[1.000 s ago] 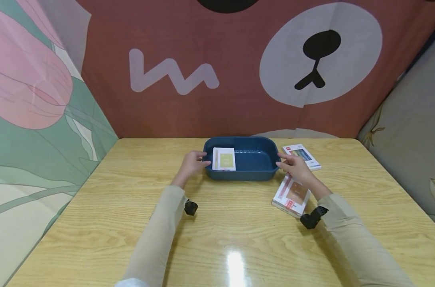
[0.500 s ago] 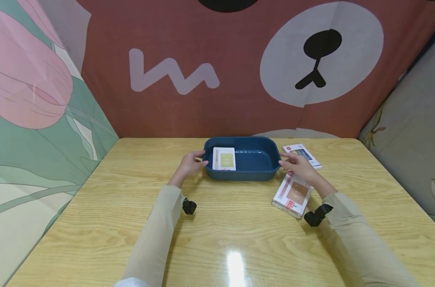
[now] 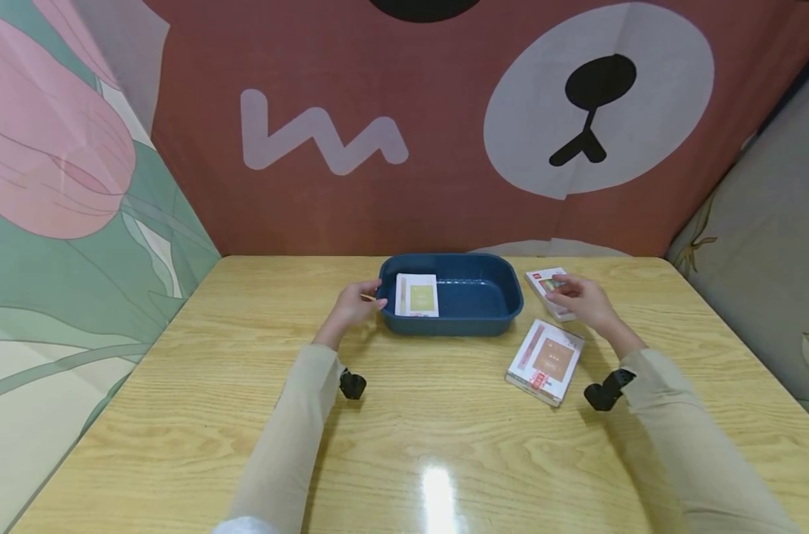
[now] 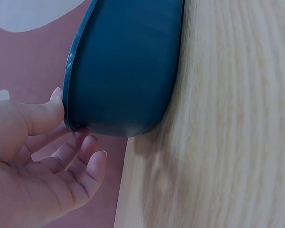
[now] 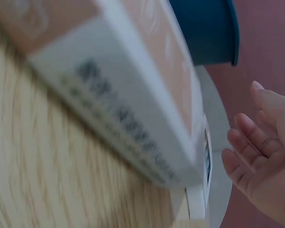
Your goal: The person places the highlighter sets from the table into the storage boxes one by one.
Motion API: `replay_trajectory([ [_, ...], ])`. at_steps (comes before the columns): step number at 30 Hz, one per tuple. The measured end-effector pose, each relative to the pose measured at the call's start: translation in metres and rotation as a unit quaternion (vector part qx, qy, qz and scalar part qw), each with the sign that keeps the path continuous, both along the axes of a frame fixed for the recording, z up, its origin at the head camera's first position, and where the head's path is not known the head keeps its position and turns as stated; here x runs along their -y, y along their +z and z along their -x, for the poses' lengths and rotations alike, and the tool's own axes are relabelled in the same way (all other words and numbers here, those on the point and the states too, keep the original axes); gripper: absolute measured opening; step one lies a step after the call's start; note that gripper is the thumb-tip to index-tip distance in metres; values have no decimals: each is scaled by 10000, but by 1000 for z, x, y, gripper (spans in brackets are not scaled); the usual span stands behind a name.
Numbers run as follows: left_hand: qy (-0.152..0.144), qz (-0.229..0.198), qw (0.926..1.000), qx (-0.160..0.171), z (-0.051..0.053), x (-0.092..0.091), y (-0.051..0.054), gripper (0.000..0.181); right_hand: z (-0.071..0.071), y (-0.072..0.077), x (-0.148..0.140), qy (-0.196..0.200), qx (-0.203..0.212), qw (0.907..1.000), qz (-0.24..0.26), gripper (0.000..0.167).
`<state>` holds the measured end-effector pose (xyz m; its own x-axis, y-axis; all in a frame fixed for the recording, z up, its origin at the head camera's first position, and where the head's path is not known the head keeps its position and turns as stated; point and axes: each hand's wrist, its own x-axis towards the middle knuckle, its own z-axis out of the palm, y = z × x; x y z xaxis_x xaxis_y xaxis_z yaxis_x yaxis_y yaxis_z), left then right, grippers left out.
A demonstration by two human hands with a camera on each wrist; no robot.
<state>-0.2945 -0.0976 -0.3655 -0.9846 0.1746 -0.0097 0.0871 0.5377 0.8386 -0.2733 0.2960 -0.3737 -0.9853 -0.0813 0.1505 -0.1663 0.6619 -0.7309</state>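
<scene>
A dark blue plastic bin (image 3: 454,326) sits near the back of the table, a white box with a yellow-green square (image 3: 417,297) inside its left end. My left hand (image 3: 352,305) pinches the bin's left rim; in the left wrist view the thumb lies on the rim (image 4: 72,71) with fingertips beneath it. My right hand (image 3: 587,304), fingers loosely bent, hovers over a white box with a colourful picture (image 3: 541,277), partly hiding it. In the right wrist view that hand (image 5: 266,152) holds nothing. Nearer stands a white box with an orange-brown square (image 3: 544,363).
The wood-grain table (image 3: 244,415) ends at a back wall with a reddish-brown bear print (image 3: 444,200). A floral cloth (image 3: 77,297) hangs at the left and a grey one (image 3: 764,245) at the right.
My right hand has let go of the bin's right rim and moved right, over the box with the colourful picture. The left hand stays at the left rim.
</scene>
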Motion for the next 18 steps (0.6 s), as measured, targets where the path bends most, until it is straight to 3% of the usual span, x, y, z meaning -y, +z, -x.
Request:
replay_trajectory([
  [10,83,-122,9999,67,1,0,0,46,4,-2,-14,-150,-62,9976,-668,52],
  [18,140,-100,9998,139,1,-1,0,46,13,-12,-24,-475,691,9930,-835,64],
])
